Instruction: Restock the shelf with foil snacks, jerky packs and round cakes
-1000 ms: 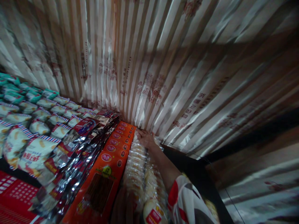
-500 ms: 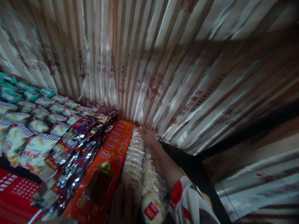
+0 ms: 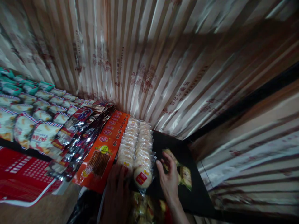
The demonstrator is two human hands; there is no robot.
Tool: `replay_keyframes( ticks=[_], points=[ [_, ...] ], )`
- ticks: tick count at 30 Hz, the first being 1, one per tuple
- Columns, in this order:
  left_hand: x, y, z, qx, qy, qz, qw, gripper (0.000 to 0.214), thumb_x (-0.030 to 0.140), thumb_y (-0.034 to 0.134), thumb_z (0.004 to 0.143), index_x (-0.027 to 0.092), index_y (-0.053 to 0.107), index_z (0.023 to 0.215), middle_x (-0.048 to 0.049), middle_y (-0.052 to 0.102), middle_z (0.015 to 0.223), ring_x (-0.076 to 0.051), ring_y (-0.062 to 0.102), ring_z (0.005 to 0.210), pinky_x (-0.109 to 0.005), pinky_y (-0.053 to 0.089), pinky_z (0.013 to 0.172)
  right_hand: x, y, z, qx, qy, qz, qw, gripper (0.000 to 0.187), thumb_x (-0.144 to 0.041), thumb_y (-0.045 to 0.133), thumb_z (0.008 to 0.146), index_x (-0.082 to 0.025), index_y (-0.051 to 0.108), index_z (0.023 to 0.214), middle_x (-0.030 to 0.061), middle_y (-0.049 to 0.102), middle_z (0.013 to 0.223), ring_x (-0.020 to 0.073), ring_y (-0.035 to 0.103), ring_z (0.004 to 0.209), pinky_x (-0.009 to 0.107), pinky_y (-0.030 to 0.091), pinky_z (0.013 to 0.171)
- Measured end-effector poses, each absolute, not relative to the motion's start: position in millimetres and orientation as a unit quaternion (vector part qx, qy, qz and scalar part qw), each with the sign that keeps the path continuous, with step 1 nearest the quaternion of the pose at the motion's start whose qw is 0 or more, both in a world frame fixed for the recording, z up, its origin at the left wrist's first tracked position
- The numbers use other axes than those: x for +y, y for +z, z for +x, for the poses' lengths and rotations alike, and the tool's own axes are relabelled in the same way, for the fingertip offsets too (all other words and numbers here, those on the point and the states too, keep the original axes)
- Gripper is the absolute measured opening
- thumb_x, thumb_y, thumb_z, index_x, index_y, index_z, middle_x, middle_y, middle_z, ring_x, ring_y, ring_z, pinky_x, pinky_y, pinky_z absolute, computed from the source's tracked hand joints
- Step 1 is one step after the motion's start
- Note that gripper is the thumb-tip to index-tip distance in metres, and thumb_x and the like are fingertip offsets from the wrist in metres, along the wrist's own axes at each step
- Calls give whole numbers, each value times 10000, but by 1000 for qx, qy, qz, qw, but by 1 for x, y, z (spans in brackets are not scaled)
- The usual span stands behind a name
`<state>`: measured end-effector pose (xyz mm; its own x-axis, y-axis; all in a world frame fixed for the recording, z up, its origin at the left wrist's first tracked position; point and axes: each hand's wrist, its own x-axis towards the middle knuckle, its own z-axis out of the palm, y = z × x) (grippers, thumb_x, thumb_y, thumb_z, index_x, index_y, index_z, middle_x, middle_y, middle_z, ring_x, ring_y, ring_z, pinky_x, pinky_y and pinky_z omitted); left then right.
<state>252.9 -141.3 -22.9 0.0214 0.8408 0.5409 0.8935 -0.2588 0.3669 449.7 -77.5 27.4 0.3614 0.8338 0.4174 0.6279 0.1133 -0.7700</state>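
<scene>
Two rows of clear-wrapped round white biscuits stand side by side on a dark shelf [image 3: 161, 140]: a left row [image 3: 129, 140] and a right row [image 3: 144, 146], each front one bearing a red label. My left hand [image 3: 118, 189], in shadow, lies with fingers stretched out against the front of the left row. To the right of the rows, my right hand [image 3: 170, 179] is spread, thumb apart and fingers bent, with nothing visible in it. Just beyond its fingers lie a few loose yellow-green packets [image 3: 185, 176], partly covered by the hand.
Left of the biscuits are orange snack packs [image 3: 100, 158], silvery-red packets [image 3: 81, 137], white bags [image 3: 44, 137] and green packets [image 3: 30, 87]. A red basket [image 3: 23, 174] sits at lower left. More yellow packets [image 3: 144, 208] are below. Striped printed sheeting [image 3: 140, 56] backs the shelf.
My right hand has come from the far end of the right biscuit row back toward me and rightward, beside the loose packets. My left hand stays at the left row's front. The view has shifted.
</scene>
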Motion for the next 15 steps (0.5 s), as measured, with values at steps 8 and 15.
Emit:
replay_keyframes(
  ticks=[8,15],
  points=[
    [-167,-31,270,-516,-393,-761,25,360,227,456,871,216,518,1226,-108,427,1366,-250,356,1291,-362,417,976,-140,-14,425,-506,142,-734,430,437,-540,618,685,-231,538,984,95,614,993,276,587,887,423,502,773],
    [-149,-41,278,-503,-384,-772,54,409,278,531,847,227,509,1252,-109,410,1382,-279,309,1315,-424,317,1048,-118,1,423,-525,176,-713,430,399,-430,517,755,-189,536,1072,105,630,994,252,607,876,390,503,812]
  ],
)
